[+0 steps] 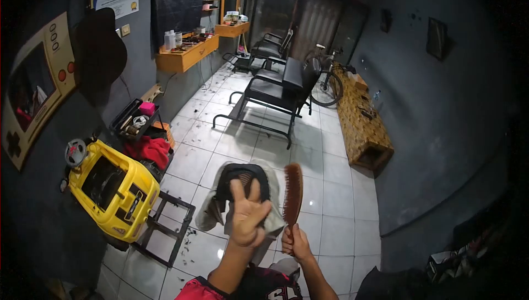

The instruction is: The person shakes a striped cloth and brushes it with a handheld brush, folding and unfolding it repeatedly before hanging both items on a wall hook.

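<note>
A long wooden brush (293, 194) with a row of dark bristles along its left side stands upright in my right hand (297, 243), the fingers closed round its handle. My left hand (249, 216) is raised in front of me, its fingers apart and nothing in them. Behind the left hand, and partly hidden by it, is a bundle of grey-green cloth (208, 209) with a black piece (226, 181) over its top. The bristles face toward this bundle.
A yellow toy car (129, 212) and a black metal frame (175, 245) stand at left, near a black tool cart (124, 118). Black barber chairs (270, 88) and a bicycle (329, 88) are ahead. A wooden bench (355, 118) lines the right wall. Hair clippings dot the tiles.
</note>
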Demonstrator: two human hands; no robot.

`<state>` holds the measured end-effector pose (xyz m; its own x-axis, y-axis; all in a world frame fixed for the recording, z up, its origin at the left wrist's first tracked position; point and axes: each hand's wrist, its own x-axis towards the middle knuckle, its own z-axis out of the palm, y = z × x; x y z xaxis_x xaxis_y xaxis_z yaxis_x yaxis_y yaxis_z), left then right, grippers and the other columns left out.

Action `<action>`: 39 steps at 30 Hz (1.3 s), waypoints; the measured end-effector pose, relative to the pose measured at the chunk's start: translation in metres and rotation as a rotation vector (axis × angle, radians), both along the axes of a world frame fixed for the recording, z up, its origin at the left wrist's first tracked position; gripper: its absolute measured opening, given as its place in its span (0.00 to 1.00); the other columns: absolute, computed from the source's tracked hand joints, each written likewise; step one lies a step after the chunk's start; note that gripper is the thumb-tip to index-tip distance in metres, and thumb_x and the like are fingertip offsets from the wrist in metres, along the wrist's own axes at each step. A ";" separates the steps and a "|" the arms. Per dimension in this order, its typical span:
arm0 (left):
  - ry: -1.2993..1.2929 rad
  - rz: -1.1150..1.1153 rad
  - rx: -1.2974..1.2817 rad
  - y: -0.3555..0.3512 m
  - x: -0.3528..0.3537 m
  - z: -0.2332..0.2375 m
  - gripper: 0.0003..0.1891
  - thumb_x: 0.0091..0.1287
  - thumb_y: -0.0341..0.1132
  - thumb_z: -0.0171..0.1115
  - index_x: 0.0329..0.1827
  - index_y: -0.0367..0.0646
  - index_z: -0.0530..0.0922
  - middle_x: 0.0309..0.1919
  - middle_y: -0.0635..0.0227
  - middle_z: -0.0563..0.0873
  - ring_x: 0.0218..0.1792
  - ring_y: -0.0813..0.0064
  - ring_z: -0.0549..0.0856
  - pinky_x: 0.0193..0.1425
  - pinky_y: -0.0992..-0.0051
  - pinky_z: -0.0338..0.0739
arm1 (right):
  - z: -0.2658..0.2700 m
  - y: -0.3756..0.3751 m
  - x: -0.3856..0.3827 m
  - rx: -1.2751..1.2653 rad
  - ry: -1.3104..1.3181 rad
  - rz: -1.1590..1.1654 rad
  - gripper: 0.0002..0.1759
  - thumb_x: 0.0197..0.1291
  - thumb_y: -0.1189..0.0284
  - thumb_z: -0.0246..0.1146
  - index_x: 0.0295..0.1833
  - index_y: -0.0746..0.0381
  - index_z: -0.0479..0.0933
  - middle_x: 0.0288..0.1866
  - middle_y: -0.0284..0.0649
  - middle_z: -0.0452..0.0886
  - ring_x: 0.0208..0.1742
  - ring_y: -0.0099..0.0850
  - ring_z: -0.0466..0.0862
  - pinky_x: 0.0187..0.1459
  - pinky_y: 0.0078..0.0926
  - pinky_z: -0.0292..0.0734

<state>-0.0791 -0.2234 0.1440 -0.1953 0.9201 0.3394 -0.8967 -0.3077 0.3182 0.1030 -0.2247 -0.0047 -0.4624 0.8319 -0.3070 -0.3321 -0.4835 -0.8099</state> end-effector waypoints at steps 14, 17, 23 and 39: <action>-0.036 -0.036 0.195 -0.001 -0.002 0.039 0.45 0.52 0.10 0.46 0.71 0.54 0.43 0.67 0.60 0.60 0.65 0.68 0.64 0.64 0.71 0.63 | -0.256 -0.038 0.085 0.558 -1.407 1.011 0.28 0.62 0.51 0.45 0.37 0.64 0.79 0.34 0.55 0.80 0.39 0.51 0.79 0.42 0.44 0.73; -0.065 -0.101 0.086 0.000 0.005 0.034 0.46 0.53 0.11 0.47 0.72 0.56 0.41 0.67 0.61 0.59 0.64 0.70 0.65 0.62 0.74 0.65 | -0.187 -0.017 0.079 0.516 -1.467 0.370 0.29 0.63 0.51 0.44 0.37 0.67 0.77 0.31 0.53 0.80 0.36 0.50 0.80 0.39 0.42 0.74; -0.025 -0.193 0.007 0.001 0.022 0.024 0.45 0.57 0.13 0.48 0.72 0.57 0.37 0.66 0.58 0.59 0.58 0.72 0.71 0.52 0.78 0.73 | 0.054 -0.012 0.002 0.083 -0.030 -0.234 0.21 0.65 0.51 0.47 0.33 0.58 0.66 0.17 0.27 0.62 0.15 0.17 0.61 0.17 0.16 0.59; -0.091 0.013 -0.014 0.011 -0.018 0.016 0.44 0.53 0.11 0.46 0.71 0.53 0.41 0.65 0.60 0.61 0.62 0.70 0.67 0.60 0.75 0.68 | -0.169 -0.051 0.065 0.449 -1.460 0.339 0.21 0.61 0.57 0.51 0.35 0.63 0.79 0.28 0.48 0.80 0.28 0.42 0.80 0.32 0.37 0.73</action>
<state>-0.0968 -0.2126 0.1602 -0.2370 0.9217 0.3070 -0.9180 -0.3159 0.2398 0.1676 -0.2756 -0.1741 -0.1749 0.8974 -0.4050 0.9098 -0.0100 -0.4149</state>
